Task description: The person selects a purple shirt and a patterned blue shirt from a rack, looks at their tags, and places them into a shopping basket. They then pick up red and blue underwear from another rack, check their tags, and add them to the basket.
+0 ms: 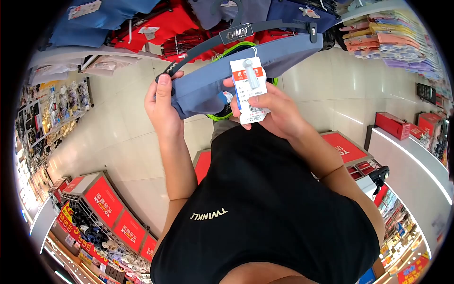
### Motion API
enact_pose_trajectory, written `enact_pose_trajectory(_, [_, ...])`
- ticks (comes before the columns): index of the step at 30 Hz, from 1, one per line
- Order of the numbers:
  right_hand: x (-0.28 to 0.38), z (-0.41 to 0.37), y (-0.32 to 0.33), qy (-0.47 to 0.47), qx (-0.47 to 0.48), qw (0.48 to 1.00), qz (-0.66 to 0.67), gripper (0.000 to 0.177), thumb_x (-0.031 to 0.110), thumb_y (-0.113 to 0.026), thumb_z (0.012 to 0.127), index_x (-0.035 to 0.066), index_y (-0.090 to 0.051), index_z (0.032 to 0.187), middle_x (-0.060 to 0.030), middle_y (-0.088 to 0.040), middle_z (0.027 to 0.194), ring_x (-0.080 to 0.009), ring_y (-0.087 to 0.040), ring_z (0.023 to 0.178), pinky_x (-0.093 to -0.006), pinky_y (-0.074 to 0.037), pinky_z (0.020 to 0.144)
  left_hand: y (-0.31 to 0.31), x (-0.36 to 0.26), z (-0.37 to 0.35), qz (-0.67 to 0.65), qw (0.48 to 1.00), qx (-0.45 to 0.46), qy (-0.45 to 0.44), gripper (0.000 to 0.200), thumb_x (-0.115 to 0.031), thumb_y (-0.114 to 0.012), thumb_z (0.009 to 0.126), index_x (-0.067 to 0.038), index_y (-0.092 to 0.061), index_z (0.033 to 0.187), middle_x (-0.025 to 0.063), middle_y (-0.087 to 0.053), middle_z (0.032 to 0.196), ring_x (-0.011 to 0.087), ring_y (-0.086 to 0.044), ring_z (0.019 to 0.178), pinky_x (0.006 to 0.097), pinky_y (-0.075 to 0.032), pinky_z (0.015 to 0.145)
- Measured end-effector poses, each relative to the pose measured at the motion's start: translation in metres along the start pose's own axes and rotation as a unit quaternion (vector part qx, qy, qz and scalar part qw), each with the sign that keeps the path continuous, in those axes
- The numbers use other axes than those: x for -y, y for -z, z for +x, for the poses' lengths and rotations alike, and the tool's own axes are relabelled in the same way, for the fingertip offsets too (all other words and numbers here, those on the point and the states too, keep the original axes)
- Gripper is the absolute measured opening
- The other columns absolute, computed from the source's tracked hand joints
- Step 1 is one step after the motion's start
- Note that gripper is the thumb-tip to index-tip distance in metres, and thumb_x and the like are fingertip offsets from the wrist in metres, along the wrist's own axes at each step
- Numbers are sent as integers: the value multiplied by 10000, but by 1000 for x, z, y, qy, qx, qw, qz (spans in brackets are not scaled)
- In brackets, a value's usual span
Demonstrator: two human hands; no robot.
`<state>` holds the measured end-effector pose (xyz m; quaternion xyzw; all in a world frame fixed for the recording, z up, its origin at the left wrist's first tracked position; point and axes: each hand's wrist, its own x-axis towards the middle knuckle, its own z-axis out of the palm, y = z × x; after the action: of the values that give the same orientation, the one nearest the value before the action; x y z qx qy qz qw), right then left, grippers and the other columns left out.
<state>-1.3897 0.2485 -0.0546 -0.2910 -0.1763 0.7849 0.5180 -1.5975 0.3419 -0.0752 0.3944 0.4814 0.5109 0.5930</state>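
A blue-grey garment point(203, 85) hangs by its top edge from the clips of a dark clip hanger point(198, 49). My left hand point(163, 102) is closed on the hanger's left end, thumb on top, where the clip meets the cloth. My right hand point(279, 111) pinches a white and red price tag point(252, 106) with a barcode, thumb in front and fingers behind. A grey-white plastic security tag point(251, 75) lies over the price tag's upper part. Behind the garment, a bright green-edged item point(236, 48) shows only in part.
Ahead, a rack carries red clothes point(161, 26) and blue clothes point(94, 23). Folded garments point(385, 40) are stacked at upper right. Red-topped display stands point(101, 199) are at lower left, and a white counter point(406, 165) with red boxes point(391, 125) is on the right. Tiled floor point(123, 142) runs between.
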Motion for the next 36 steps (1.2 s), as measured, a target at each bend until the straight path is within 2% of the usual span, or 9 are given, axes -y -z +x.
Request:
enact_pose_trajectory(4, [14,-4,14,-16,-32,999,-28,527,159,-505,866,-57,-408,1336,-152,-601,888,-197,-579,763,-301,-499,604,-20,16,-4,-15,1000,-15,16,341,-278,-607,933,57,-649,982,104,-670,919,118,-584,798,256,-470,766])
enact_pose_trajectory(6, [21,-5,24,-28,-33,998,-43,524,155,-499,868,-58,-405,1338,-147,-598,879,-189,-573,741,-301,-500,606,-30,24,-5,-6,999,-30,10,343,-286,-567,954,53,-606,989,134,-655,940,163,-611,810,288,-498,740])
enact_pose_trajectory(16, [41,-5,51,-64,-54,991,-100,504,124,-493,870,-53,-417,1336,-144,-612,907,-181,-596,776,-300,-516,645,-56,53,-7,-24,997,-67,35,377,-311,-557,955,60,-612,991,127,-644,928,160,-603,810,290,-491,738])
enact_pose_trajectory(22, [52,-6,60,-59,-55,991,-105,520,188,-470,885,-44,-406,1346,-142,-622,930,-190,-611,803,-302,-517,667,-68,53,0,-27,997,-56,34,385,-315,-551,957,63,-614,992,125,-639,925,159,-599,813,290,-488,740])
enact_pose_trajectory(25, [53,-3,63,-47,-24,996,-75,529,230,-442,895,-49,-400,1342,-158,-626,961,-199,-620,828,-311,-517,685,-68,45,3,-22,999,-46,19,383,-315,-552,957,62,-613,988,126,-639,928,161,-599,817,290,-488,744])
enact_pose_trajectory(28, [58,-1,61,-35,-46,995,-81,520,247,-422,902,-50,-409,1328,-172,-629,996,-205,-624,845,-320,-512,705,-66,37,7,-23,999,-45,13,378,-311,-555,957,60,-613,989,126,-640,928,163,-601,818,291,-489,746])
enact_pose_trajectory(33, [63,-1,58,-45,-94,988,-114,435,174,-426,917,-45,-445,1292,-160,-631,1031,-212,-624,861,-329,-506,740,-54,20,12,-29,999,-45,-3,365,-304,-567,954,56,-614,989,125,-647,935,161,-607,810,289,-491,745])
enact_pose_trajectory(36, [56,2,63,-7,-122,980,-160,357,117,-445,925,-52,-506,1233,-141,-635,1042,-199,-620,875,-320,-501,753,-41,5,14,-43,998,-44,-14,364,-305,-579,948,55,-614,987,125,-651,930,163,-612,799,287,-493,739])
